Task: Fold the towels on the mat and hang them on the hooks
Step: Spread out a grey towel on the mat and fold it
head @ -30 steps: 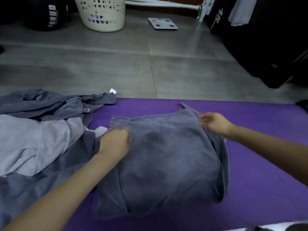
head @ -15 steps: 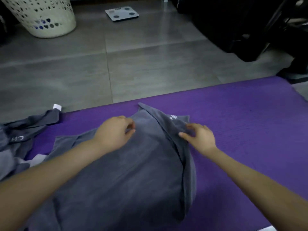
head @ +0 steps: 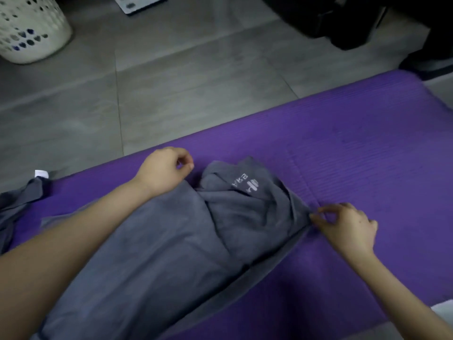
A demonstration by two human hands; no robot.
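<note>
Grey towel (head: pixel 171 253) lay on the purple mat (head: pixel 367 143), on its near-left part, partly folded and bunched at the far end. The right hand (head: pixel 348 229) pinched the towel's right edge between thumb and forefinger, right where the cloth puckered. The left hand (head: pixel 164 171) sat just past the towel's far-left edge, wrist on the cloth, fingers curled in. No cloth showed inside them, so it was clenched on nothing as far as the view told.

Step in hand, as I judged it: squaring up the folded flap. Done well, the pinched edge would be drawn outward and flat so the ridges running from the logo (head: pixel 250 185) toward the pinch came out. The left palm would then smooth the top layer and line its edges up with the layer beneath. A one-handed tug would likely skew the stack.

Long axis ran diagonally — from the near-left corner of the view up to the far middle. The logo end pointed away from the person, toward the grey floor (head: pixel 196 94); the near end ran under the left forearm and out of view.

At the mat's left edge other towels (head: pixel 14 207) lay heaped, not yet folded. No hooks in view.
</note>
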